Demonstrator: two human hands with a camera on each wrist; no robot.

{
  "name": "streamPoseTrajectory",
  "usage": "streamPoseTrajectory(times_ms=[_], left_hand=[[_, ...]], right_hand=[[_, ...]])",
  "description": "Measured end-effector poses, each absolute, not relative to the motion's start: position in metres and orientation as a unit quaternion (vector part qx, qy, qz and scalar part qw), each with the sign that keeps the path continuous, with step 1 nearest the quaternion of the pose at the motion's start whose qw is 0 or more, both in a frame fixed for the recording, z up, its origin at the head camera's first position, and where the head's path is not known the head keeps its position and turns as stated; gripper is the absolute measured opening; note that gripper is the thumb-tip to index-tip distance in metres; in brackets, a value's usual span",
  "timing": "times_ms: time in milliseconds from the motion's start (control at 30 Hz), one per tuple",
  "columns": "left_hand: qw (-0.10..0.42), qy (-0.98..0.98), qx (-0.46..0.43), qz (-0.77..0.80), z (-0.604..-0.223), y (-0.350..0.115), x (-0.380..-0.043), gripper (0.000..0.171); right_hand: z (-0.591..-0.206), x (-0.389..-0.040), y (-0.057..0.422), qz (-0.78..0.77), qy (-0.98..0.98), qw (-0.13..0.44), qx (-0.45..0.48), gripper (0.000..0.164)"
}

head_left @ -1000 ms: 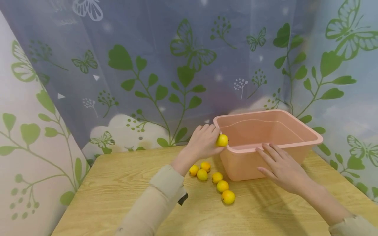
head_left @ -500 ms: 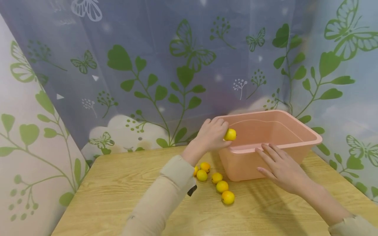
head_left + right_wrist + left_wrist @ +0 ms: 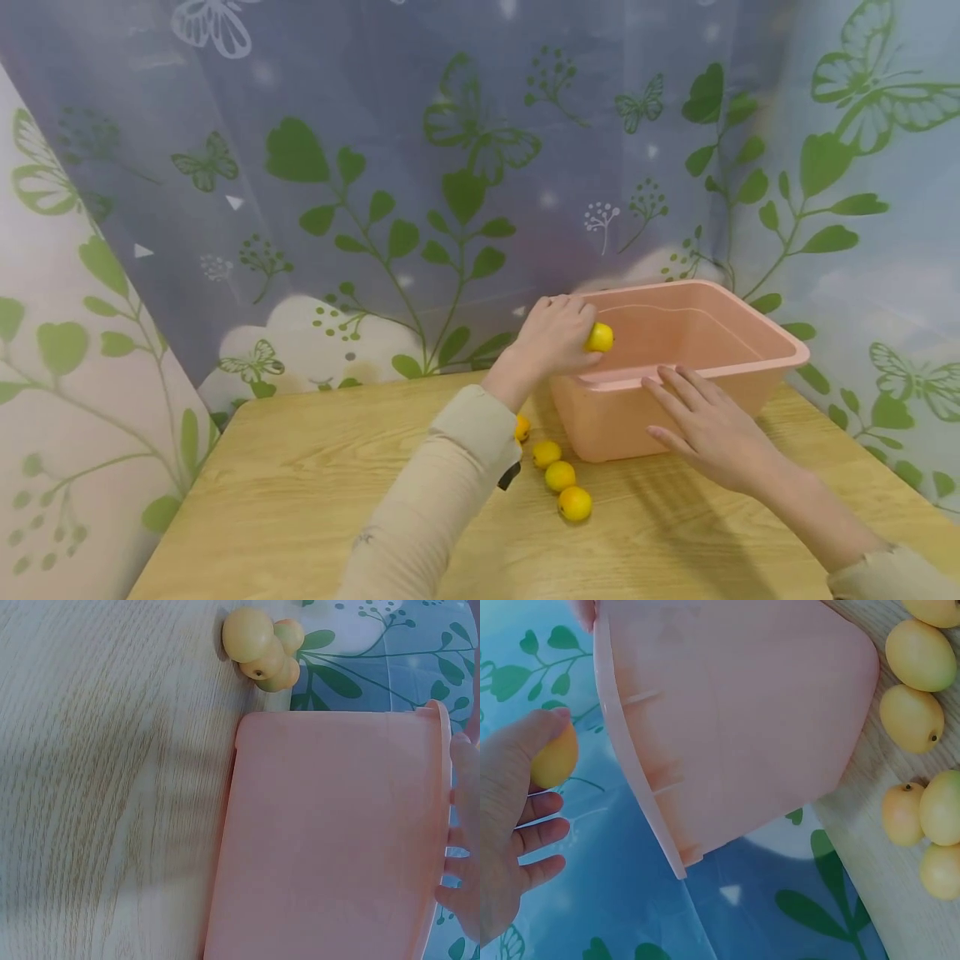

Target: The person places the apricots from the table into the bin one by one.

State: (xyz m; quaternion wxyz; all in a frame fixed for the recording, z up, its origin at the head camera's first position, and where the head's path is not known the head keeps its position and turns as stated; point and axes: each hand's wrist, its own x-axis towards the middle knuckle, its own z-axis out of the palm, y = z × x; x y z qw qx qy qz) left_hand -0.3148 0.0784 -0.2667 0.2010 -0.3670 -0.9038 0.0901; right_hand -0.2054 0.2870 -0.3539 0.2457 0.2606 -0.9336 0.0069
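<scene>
My left hand pinches a small yellow fruit, loquat-like, above the near left corner of the pink plastic tub. In the left wrist view the thumb lies along this fruit, and the other fingers are loosely spread beyond the tub's rim. My right hand rests with straight fingers at the tub's near rim; the right wrist view shows its fingertips along that edge. Three similar yellow fruits lie in a row on the table left of the tub. Another fruit is partly hidden behind my left sleeve.
The tub stands on a light wooden table toward the back right. A blue-grey cloth backdrop printed with leaves and butterflies hangs close behind the table, with printed panels on both sides.
My left hand has moved right with the yellow fruit, from the tub's left rim to over its opening. My left forearm now covers some of the table fruits. The right hand stays at the rim.
</scene>
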Motion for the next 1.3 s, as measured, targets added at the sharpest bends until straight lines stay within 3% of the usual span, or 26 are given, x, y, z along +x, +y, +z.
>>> streamPoseTrajectory(times_ms=[433,867,1300], left_hand=[[0.170,-0.915,-0.348,0.115,-0.269,0.080,-0.319,0.060],[0.186,-0.919,-0.341,0.068,-0.276,0.040,-0.322,0.046],[0.201,-0.917,-0.341,0.050,-0.308,-0.005,-0.320,0.039]], right_hand=[[-0.354,-0.205,0.286,0.005,-0.934,0.245,0.262,0.060],[-0.354,-0.206,0.289,0.006,-0.931,0.250,0.266,0.060],[-0.355,-0.206,0.288,0.009,-0.932,0.249,0.265,0.060]])
